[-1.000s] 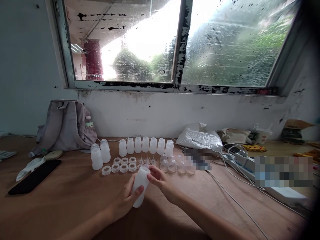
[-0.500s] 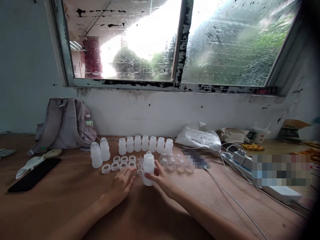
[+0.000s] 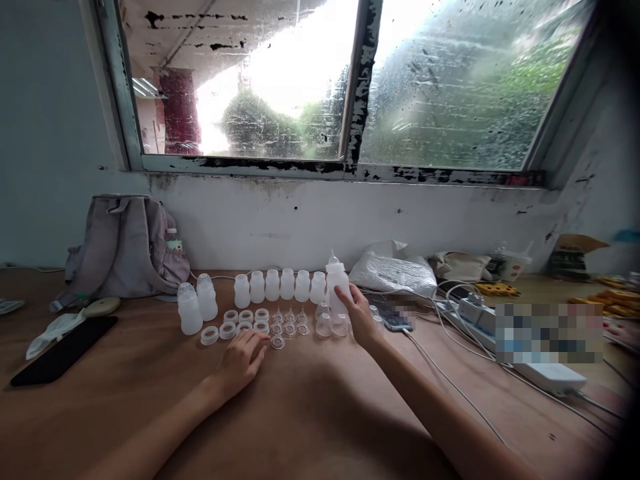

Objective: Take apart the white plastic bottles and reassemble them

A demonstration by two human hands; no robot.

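My right hand [image 3: 361, 315] is wrapped round a white baby bottle [image 3: 337, 283] with a collar and a pointed nipple on top. It is upright at the right end of a row of open bottles [image 3: 273, 285], partly covering the clear dome caps [image 3: 324, 325]. My left hand [image 3: 241, 363] lies palm down, fingers stretched out, close to the white collar rings [image 3: 210, 335]; whether its fingertips touch a ring, I cannot tell. Between the hands, clear nipples [image 3: 289, 321] stand in short rows. Two capped bottles [image 3: 190, 312] stand farther left.
A grey backpack [image 3: 125, 247] leans by the wall, with a black flat case [image 3: 65, 350] before it. On the right are a silver plastic package [image 3: 395, 273], a phone [image 3: 393, 317] on a cable and a white power strip [image 3: 545, 377]. Several cables cross the brown table.
My right hand has carried the bottle from the table's middle towards the back right, uncovering several nipples. My left hand has barely moved.
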